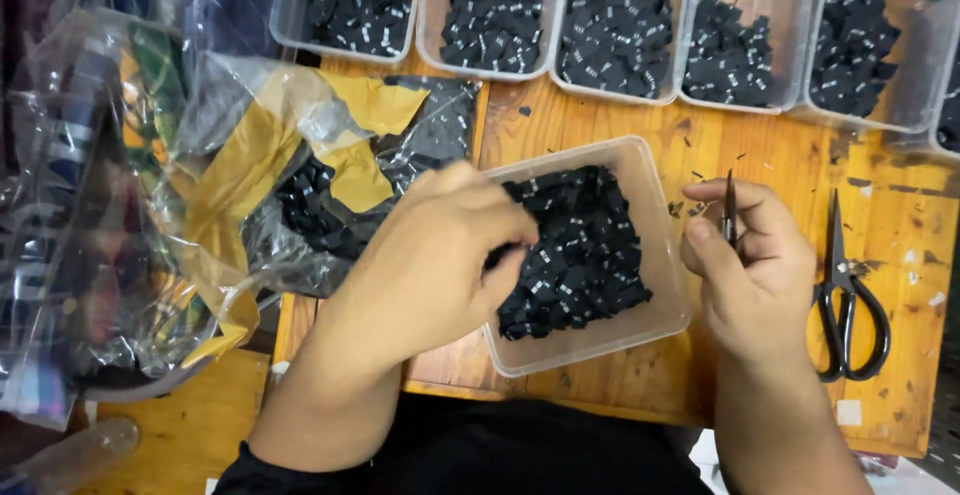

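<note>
1. The left hand (430, 265) is reaching into the clear tub (660, 255) in the middle of the frame. Its grip is closing on the little black tags (585, 245) heaped inside, pinching one or a few; the fingertips are partly hidden, so I cannot tell how many.
2. The tags are tiny and piled high. If the fingers are dragging sideways, I think some could be spilling over the low wall onto the desk (620, 145).
3. The tub is sitting close to the near edge of the desk. A hard push from the left hand could be sliding it toward the person's lap.
4. The right hand (750, 275), at the middle right, is pinching small snips (729, 210) between thumb and finger, points up. The points are standing near the other hand, so a quick move could be poking a finger.
5. Black scissors (848, 300) are lying just beside the right hand, at the right of the frame. A bump of the wrist could be knocking them off the edge.
6. A clear plastic bag (300, 175) with more tags and yellow tape is lying at the left, touching the left arm. It could be sliding or snagging as the arm is moving.
7. A row of tubs (620, 25) along the top is holding more tags, well apart from the hands.
</note>
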